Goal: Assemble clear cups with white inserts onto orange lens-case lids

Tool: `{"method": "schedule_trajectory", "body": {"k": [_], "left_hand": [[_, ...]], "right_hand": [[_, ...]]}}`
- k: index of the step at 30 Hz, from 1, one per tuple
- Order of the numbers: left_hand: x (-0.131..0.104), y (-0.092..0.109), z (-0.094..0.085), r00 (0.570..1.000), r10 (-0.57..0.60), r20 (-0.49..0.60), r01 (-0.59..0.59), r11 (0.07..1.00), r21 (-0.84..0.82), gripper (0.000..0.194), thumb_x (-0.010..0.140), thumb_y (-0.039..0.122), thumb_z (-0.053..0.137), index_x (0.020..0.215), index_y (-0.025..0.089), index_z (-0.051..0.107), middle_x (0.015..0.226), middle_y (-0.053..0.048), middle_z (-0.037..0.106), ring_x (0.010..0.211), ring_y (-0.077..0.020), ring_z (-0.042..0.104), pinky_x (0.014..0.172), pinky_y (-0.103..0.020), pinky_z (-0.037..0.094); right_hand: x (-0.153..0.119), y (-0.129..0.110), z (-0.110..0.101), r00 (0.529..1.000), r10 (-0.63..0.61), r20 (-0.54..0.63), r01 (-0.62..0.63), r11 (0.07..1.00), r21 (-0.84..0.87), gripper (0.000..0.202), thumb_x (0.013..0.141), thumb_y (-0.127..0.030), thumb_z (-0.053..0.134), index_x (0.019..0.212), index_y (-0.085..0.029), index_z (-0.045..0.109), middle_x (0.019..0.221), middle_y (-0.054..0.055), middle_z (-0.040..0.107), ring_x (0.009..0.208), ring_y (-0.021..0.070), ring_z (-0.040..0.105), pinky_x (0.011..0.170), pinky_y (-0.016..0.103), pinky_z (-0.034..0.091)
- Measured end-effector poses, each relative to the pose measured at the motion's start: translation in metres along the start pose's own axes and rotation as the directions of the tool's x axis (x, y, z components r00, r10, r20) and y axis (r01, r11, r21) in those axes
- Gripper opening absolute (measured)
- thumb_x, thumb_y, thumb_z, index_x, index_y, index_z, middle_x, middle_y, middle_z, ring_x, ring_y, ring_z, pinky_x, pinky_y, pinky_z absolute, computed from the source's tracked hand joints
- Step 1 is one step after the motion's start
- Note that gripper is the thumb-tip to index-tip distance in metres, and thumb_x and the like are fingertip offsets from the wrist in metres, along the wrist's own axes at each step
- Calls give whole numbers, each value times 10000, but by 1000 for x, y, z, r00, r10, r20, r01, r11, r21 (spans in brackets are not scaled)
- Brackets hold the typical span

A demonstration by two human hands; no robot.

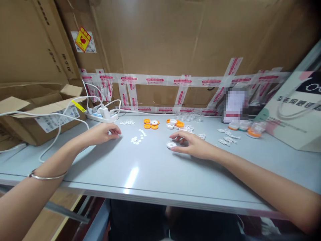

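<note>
My left hand [106, 133] hovers over the left part of the table, its fingers bent and apart, with nothing in them. To its right lie several small white discs [136, 140]. My right hand [189, 143] has its fingers spread beside a round white part [171, 145]; the thumb reaches its edge, and the part rests on the table. Behind the discs sits a group of orange rings [147, 126] around a white one. Another orange and white cluster [173, 124] stands behind my right hand, with small white pieces [188, 128] close by.
A power strip [100, 115] with white cables stands at the back left, beside an open cardboard box [47, 117]. A phone [235, 105] leans at the back right near white pieces [228, 138], orange-based parts [254, 132] and a paper bag [293, 113]. Large cardboard [160, 40] rises behind.
</note>
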State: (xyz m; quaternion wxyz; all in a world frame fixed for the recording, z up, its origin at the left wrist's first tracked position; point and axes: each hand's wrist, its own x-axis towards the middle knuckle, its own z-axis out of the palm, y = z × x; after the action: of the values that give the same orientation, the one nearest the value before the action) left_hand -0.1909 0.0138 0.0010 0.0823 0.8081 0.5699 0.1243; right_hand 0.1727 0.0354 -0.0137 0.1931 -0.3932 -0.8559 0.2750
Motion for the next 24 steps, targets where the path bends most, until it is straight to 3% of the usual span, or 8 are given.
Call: {"method": "schedule_trajectory", "body": {"k": [8, 14, 18, 24], "left_hand": [[23, 5, 18, 995, -97, 9, 97, 980, -174, 317, 730, 456, 577, 835, 157, 598, 782, -31, 649, 698, -146, 575, 643, -234, 454], [44, 3, 22, 989, -146, 39, 150, 978, -144, 307, 786, 437, 543, 901, 154, 573, 807, -18, 619, 720, -134, 545, 652, -211, 418], [56, -2, 24, 982, -179, 65, 186, 975, -118, 327, 783, 463, 528, 919, 169, 570, 780, -6, 613, 666, -132, 523, 622, -209, 407], [58, -17, 28, 988, -150, -40, 145, 985, -94, 331, 784, 490, 494, 895, 190, 578, 744, 3, 593, 580, -125, 490, 577, -221, 399]], "right_hand": [[10, 16, 5, 996, 83, -44, -77, 988, 137, 411, 729, -419, 607, 1059, -176, 575, 1038, 68, 576, 913, 175, 548, 838, 335, 444], [16, 32, -6, 998, 33, -55, -24, 985, 171, 231, 742, -283, 599, 959, -203, 605, 989, 43, 562, 905, 155, 540, 852, 313, 432], [21, 37, -11, 997, 43, -60, -29, 978, 207, 222, 719, -243, 612, 937, -216, 581, 993, 28, 551, 942, 157, 528, 864, 305, 423], [31, 32, -13, 998, 43, -55, -32, 981, 191, 264, 684, -185, 621, 939, -209, 553, 985, 23, 530, 931, 146, 518, 852, 285, 418]]}}
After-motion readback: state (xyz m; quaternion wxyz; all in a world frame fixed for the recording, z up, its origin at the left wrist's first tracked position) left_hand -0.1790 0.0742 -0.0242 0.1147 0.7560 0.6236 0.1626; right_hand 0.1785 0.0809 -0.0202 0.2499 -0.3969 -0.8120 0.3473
